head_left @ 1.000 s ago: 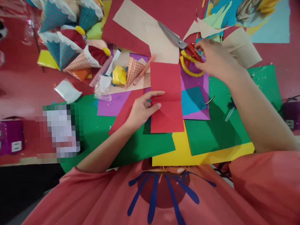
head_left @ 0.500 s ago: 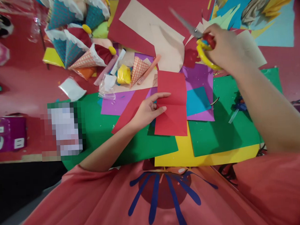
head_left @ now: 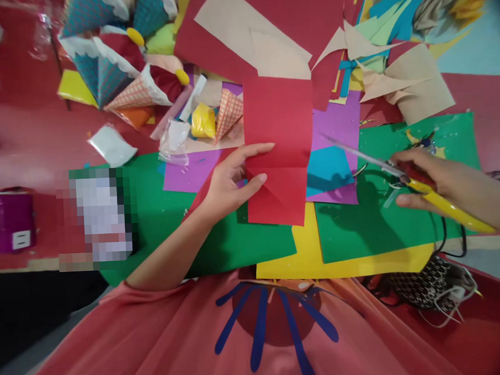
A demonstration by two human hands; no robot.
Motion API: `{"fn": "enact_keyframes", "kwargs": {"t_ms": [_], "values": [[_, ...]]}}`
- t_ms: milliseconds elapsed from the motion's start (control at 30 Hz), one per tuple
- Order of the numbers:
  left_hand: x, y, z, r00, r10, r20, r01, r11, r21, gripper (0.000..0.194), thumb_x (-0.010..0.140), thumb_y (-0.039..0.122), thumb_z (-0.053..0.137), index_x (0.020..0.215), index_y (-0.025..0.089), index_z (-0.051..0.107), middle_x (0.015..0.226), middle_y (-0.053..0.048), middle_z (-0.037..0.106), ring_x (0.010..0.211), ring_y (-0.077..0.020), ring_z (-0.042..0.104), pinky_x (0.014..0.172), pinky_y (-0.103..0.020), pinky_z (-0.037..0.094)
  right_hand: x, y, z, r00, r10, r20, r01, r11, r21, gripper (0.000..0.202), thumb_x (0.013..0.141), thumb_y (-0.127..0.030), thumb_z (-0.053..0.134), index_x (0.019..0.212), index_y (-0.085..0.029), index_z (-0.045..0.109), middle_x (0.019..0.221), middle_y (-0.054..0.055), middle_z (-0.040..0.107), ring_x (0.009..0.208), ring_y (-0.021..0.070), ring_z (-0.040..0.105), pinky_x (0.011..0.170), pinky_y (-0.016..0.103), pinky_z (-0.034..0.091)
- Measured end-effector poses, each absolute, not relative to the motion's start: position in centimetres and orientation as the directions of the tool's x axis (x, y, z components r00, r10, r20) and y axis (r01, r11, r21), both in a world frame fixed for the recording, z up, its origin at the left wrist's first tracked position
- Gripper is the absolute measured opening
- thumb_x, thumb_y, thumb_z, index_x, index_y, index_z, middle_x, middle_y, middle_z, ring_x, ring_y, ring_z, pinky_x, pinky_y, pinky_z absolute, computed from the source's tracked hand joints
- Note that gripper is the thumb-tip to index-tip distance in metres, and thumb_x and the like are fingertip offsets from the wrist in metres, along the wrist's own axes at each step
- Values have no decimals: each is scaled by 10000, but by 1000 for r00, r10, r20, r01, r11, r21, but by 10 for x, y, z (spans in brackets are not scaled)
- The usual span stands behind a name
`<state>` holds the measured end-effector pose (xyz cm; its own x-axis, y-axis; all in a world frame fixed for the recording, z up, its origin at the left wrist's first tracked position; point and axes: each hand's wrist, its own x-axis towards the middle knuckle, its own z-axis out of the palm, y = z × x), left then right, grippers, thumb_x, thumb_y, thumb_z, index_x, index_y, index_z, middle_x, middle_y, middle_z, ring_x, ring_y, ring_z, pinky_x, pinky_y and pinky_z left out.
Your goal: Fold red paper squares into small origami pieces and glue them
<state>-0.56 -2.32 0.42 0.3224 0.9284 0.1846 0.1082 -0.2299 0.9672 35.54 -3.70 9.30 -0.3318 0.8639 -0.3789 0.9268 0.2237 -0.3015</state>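
A creased red sheet of paper stands a little raised in front of me. My left hand grips its left edge, with index finger and thumb on the front and the other fingers partly hidden behind. To the right, my right hand holds scissors with yellow and red handles. Their blades point left toward the red sheet without touching it, above a blue piece and a purple sheet.
Green sheets and a yellow sheet cover the near table. Fabric-like cones and a bagged yellow lump sit at upper left. Beige offcuts lie at upper right. A blurred-out object rests at left.
My right hand has come down and toward me with the scissors, whose blades now point at the red sheet. The red sheet's upper part has lifted, and my left hand shifted slightly left.
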Motion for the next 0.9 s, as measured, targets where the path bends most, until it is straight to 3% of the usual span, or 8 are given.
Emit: {"fn": "enact_keyframes", "kwargs": {"t_ms": [67,167,300,433,700,900], "values": [[-8,-22,3,333,915,230,97,-276,956,414,852,284,656,1257,249,580,1266,-54,634,1153,-222,616,828,-296,576,359,-45,92,-383,846,-371,915,294,-275,726,734,-835,408,1179,-268,495,930,68,647,732,226,647,603,358,534],[-8,-22,1,347,895,279,76,-324,943,425,842,240,666,1255,292,579,1248,-30,646,1139,-198,623,803,-286,580,357,-48,94,-392,836,-384,916,315,-250,696,747,-826,401,1158,-278,528,892,55,657,700,220,640,594,351,523],[-7,-24,2,352,907,232,111,-287,951,395,850,299,656,1237,258,593,1232,-51,657,1100,-203,639,799,-289,581,346,-46,93,-389,821,-418,918,305,-254,731,738,-849,361,1106,-258,585,887,66,689,716,238,663,608,364,531],[-5,-26,5,375,906,197,145,-267,953,409,854,329,638,1253,252,591,1250,-62,651,1074,-202,653,750,-255,578,338,-48,86,-412,812,-413,911,354,-213,737,746,-840,368,1193,-288,566,992,66,706,813,266,700,668,399,554],[-2,-29,11,426,882,203,212,-315,925,428,818,164,633,1239,243,613,1236,-52,678,1072,-166,663,677,-178,556,328,-51,78,-491,798,-350,871,443,-212,690,790,-794,377,1227,-289,553,1024,71,705,793,268,710,552,366,543],[-1,-29,13,437,875,205,257,-341,904,411,810,174,641,1217,224,629,1224,-56,688,1124,-175,646,833,-232,570,329,-51,75,-511,777,-368,859,444,-255,708,802,-784,367,1251,-266,543,1111,94,687,941,304,695,690,431,578]]}}
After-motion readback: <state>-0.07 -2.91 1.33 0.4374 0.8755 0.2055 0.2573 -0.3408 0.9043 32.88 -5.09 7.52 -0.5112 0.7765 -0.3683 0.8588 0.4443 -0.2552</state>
